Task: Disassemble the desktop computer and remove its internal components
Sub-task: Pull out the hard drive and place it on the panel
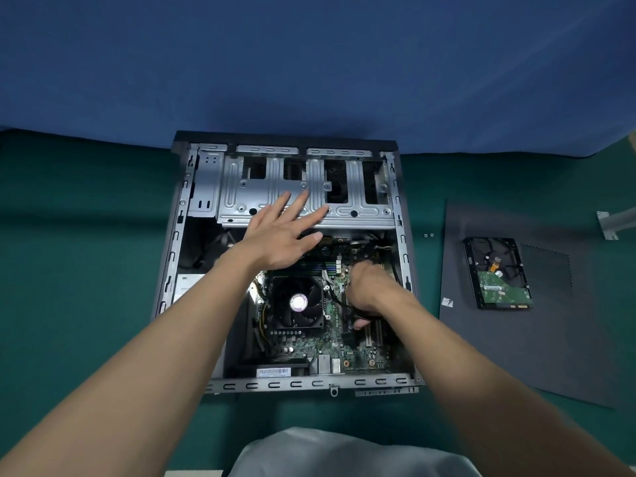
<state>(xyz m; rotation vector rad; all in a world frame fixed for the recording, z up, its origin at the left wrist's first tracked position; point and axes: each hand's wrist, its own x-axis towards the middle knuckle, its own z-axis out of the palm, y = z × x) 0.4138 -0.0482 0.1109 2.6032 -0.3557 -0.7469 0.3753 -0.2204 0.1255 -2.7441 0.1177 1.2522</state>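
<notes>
Steel case (pixel 309 385) opened, side panel (pixel 550 339) and hard drive (pixel 495 270) out; motherboard (pixel 309 342) remains. Left hand (pixel 278 235) flat on drive cage (pixel 361 215), right hand (pixel 368 287) curled, grip unclear

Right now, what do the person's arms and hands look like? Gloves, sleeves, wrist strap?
Both bare: no gloves on the left hand or right hand, no sleeves along either forearm, no watch, ring or wrist strap visible. The right hand is blurred, so small details there are uncertain.
</notes>
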